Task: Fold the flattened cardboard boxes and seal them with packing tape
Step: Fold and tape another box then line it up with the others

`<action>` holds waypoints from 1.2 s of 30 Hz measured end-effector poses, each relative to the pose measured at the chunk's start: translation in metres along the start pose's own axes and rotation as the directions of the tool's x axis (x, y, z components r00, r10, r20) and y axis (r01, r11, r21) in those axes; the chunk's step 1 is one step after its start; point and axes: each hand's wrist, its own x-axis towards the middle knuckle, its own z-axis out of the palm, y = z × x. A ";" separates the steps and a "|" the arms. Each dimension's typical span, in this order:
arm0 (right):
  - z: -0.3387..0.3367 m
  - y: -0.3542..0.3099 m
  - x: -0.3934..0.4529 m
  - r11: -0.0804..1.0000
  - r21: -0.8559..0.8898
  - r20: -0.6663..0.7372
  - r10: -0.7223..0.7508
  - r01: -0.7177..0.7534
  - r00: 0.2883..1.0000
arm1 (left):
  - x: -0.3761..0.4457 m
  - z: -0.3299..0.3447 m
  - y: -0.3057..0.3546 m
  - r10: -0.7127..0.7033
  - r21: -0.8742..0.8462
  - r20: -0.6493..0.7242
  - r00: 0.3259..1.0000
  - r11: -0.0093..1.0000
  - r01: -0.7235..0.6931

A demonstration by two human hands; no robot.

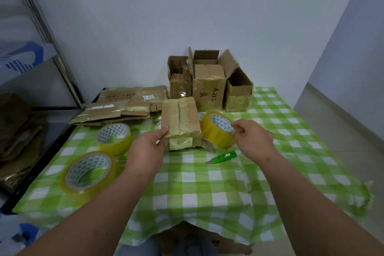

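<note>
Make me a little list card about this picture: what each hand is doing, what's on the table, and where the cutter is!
left hand: holds small taped brown cardboard box
right hand: pinches yellow packing tape roll beside the box
spare tape rolls: two, left of the box
green utility cutter: on green checked tablecloth, below right hand
flattened cardboard boxes: far left

taped folded box (180, 118) beside tape roll (218, 129)

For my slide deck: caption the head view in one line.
Left hand steadies a box; right hand holds a tape roll beside it.
</note>
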 end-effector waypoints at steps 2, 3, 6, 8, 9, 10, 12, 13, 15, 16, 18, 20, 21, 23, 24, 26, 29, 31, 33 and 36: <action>0.003 -0.001 0.000 1.000 0.021 -0.022 0.015 -0.014 1.000 | -0.001 -0.002 0.003 -0.006 -0.009 0.003 1.000 1.000 0.006; 0.005 -0.003 0.001 0.999 0.029 -0.024 0.033 -0.033 0.999 | -0.002 -0.003 0.004 -0.008 -0.011 0.004 1.000 1.000 0.008; 0.006 -0.005 0.003 0.984 0.125 0.024 0.127 -0.129 0.992 | -0.004 -0.006 0.004 0.015 0.006 -0.005 1.000 1.000 -0.015; 0.008 -0.007 0.008 0.933 0.269 0.088 0.226 -0.241 0.970 | -0.006 -0.007 0.004 0.041 0.026 -0.011 0.999 0.999 -0.040; 0.009 -0.009 0.009 0.897 0.324 0.124 0.274 -0.300 0.954 | -0.007 -0.007 0.004 0.044 0.023 -0.014 0.999 0.999 -0.044; 0.010 -0.012 0.011 0.863 0.360 0.163 0.316 -0.354 0.935 | -0.008 -0.007 0.004 0.046 0.015 -0.017 0.999 0.999 -0.046; 0.012 -0.018 0.013 0.824 0.382 0.224 0.356 -0.418 0.907 | -0.008 -0.007 0.005 0.051 0.007 -0.019 0.999 0.999 -0.051; 0.013 -0.020 0.013 0.819 0.387 0.228 0.361 -0.424 0.904 | -0.008 -0.006 0.005 0.050 0.001 -0.017 0.999 0.999 -0.050; 0.015 -0.023 0.014 0.797 0.433 0.202 0.370 -0.421 0.907 | -0.007 -0.007 0.003 0.037 -0.021 -0.012 0.999 0.999 -0.037; 0.018 -0.022 0.014 0.772 0.476 0.189 0.378 -0.421 0.906 | -0.006 -0.007 0.002 0.028 -0.031 -0.010 1.000 0.999 -0.029; 0.021 -0.017 0.015 0.719 0.568 0.155 0.386 -0.401 0.910 | -0.004 -0.008 0.001 0.016 -0.040 -0.007 1.000 0.999 -0.016; 0.021 -0.014 0.014 0.656 0.655 0.135 0.388 -0.376 0.912 | -0.002 -0.008 -0.001 0.013 -0.045 -0.006 1.000 0.999 -0.013; 0.019 -0.013 0.013 0.608 0.701 0.144 0.390 -0.372 0.910 | -0.001 -0.008 -0.002 0.006 -0.057 -0.007 1.000 0.998 -0.006; 0.013 -0.012 0.008 0.495 0.787 0.181 0.388 -0.370 0.904 | 0.000 -0.011 -0.003 -0.009 -0.100 -0.001 1.000 0.995 0.009; 0.009 -0.011 0.004 0.455 0.813 0.198 0.370 -0.363 0.908 | 0.000 -0.013 -0.003 -0.015 -0.121 0.003 1.000 0.993 0.015; 0.001 -0.012 -0.005 0.419 0.841 0.230 0.297 -0.343 0.927 | 0.001 -0.017 -0.001 -0.034 -0.168 0.016 0.999 0.985 0.037; -0.007 -0.014 -0.026 0.376 0.866 0.304 0.128 -0.330 0.944 | 0.009 -0.024 0.000 -0.083 -0.237 0.017 0.996 0.968 0.085; -0.005 -0.014 -0.041 0.332 0.887 0.336 0.013 -0.321 0.942 | 0.014 -0.029 0.000 -0.090 -0.204 0.035 0.995 0.974 0.096; 0.004 -0.019 -0.056 0.322 0.894 0.353 -0.080 -0.311 0.932 | 0.018 -0.032 0.002 -0.101 -0.119 0.095 0.990 0.987 0.113; 0.022 -0.031 -0.080 0.305 0.905 0.348 -0.129 -0.297 0.929 | 0.020 -0.031 0.004 -0.064 0.284 0.200 0.978 0.959 0.005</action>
